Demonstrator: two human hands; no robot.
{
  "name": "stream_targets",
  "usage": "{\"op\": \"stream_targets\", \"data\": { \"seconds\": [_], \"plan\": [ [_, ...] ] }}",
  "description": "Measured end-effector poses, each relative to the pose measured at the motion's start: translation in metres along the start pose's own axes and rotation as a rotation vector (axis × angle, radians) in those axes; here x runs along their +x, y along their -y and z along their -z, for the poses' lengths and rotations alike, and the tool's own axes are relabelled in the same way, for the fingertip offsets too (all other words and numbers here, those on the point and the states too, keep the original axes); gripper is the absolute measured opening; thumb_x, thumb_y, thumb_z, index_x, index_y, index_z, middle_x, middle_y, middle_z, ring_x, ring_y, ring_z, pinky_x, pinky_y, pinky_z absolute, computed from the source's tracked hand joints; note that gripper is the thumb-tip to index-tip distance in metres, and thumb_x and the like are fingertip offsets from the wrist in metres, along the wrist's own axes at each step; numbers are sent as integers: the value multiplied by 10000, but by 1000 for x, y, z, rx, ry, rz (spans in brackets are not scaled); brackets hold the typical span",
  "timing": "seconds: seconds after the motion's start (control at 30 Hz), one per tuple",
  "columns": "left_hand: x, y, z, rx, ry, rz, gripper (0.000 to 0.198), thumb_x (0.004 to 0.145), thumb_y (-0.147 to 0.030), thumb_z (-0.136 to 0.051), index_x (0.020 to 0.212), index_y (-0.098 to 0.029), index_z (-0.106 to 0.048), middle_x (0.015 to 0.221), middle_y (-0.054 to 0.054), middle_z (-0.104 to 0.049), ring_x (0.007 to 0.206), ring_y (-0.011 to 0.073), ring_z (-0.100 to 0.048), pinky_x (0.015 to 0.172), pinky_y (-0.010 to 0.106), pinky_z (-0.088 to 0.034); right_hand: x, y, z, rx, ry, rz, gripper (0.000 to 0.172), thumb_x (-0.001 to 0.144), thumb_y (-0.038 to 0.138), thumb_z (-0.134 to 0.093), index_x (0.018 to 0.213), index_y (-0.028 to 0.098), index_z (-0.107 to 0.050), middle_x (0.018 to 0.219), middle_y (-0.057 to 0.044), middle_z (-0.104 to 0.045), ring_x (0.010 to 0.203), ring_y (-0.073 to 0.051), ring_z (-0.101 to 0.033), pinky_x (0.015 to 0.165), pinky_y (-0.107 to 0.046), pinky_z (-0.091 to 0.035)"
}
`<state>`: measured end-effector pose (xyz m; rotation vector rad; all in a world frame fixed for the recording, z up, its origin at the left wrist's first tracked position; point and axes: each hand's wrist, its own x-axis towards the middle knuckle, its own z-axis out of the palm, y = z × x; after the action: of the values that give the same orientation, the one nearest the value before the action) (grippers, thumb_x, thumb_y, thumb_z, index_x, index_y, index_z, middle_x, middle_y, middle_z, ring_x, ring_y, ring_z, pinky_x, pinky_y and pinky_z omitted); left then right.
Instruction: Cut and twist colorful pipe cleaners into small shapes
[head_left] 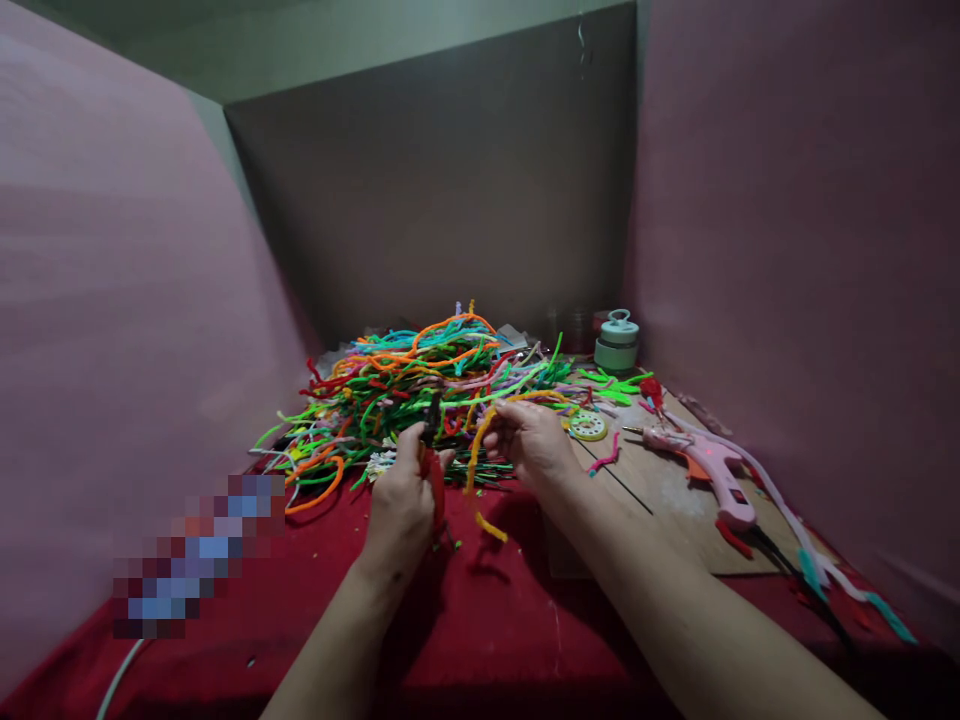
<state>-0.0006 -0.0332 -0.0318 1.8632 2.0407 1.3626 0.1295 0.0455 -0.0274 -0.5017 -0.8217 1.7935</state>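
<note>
My left hand (401, 495) is closed round a red-handled cutting tool (433, 470), its dark jaws pointing up just in front of a big heap of coloured pipe cleaners (420, 385). My right hand (529, 440) pinches an orange-yellow pipe cleaner (474, 462) that curves down from its fingers towards the red cloth (480, 620). The two hands are close together, with the tool's jaws a little left of the held pipe cleaner. A short orange piece (491, 527) hangs at its lower end.
A pink glue gun (712, 470) lies on a wooden board (675, 500) at the right, beside a small round yellow-green object (587, 427). A pale green round container (617, 342) stands at the back. Pink walls close in both sides; a dark panel stands behind.
</note>
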Motion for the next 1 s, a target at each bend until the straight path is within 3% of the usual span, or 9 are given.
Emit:
{"op": "stream_targets", "data": {
  "seconds": [0.13, 0.23, 0.4, 0.6, 0.83, 1.0],
  "plan": [
    [3, -10, 5, -682, 157, 176, 438, 718, -337, -613, 1104, -210, -449, 779, -9, -590, 525, 79, -511, 547, 206, -427, -2, -10, 0, -112, 176, 12, 197, 644, 288, -636, 579, 108, -591, 462, 11, -552, 351, -57, -443, 345, -173, -298],
    [3, -13, 4, -888, 260, 291, 479, 605, -230, -715, 1032, -190, -502, 725, -29, -571, 517, 52, -491, 513, 163, -401, -2, -16, 0, -152, 240, 5, 187, 646, 286, -654, 603, 111, -603, 436, 38, -505, 345, -33, -371, 354, -173, -240],
    [2, -12, 5, -983, 213, 383, 327, 650, -224, -679, 932, -199, -514, 535, -85, -442, 413, 29, -390, 400, 134, -297, -1, -18, -1, -134, 139, 57, 191, 651, 304, -648, 629, 117, -620, 478, 25, -538, 378, -50, -413, 366, -176, -294],
    [-1, -9, 7, -951, 293, 390, 237, 695, -268, -635, 862, -206, -479, 435, -117, -328, 331, 22, -234, 331, 145, -193, 2, -8, -1, -15, 112, 104, 184, 659, 284, -650, 730, 115, -648, 544, 7, -594, 393, -55, -461, 362, -168, -355],
    [3, -8, 9, -893, 179, 403, 289, 645, -276, -668, 846, -212, -471, 388, -131, -320, 302, 32, -238, 310, 142, -208, 2, 3, -1, 100, 56, 71, 154, 651, 248, -672, 719, 118, -623, 597, -21, -633, 463, -92, -562, 409, -190, -467],
    [4, -6, 11, -876, 147, 398, 316, 633, -293, -682, 862, -212, -480, 410, -131, -320, 310, 23, -251, 320, 124, -200, 5, 5, 2, 167, -32, 116, 85, 655, 172, -668, 703, 109, -636, 492, 21, -551, 418, -72, -508, 390, -183, -464]
  ]
}}
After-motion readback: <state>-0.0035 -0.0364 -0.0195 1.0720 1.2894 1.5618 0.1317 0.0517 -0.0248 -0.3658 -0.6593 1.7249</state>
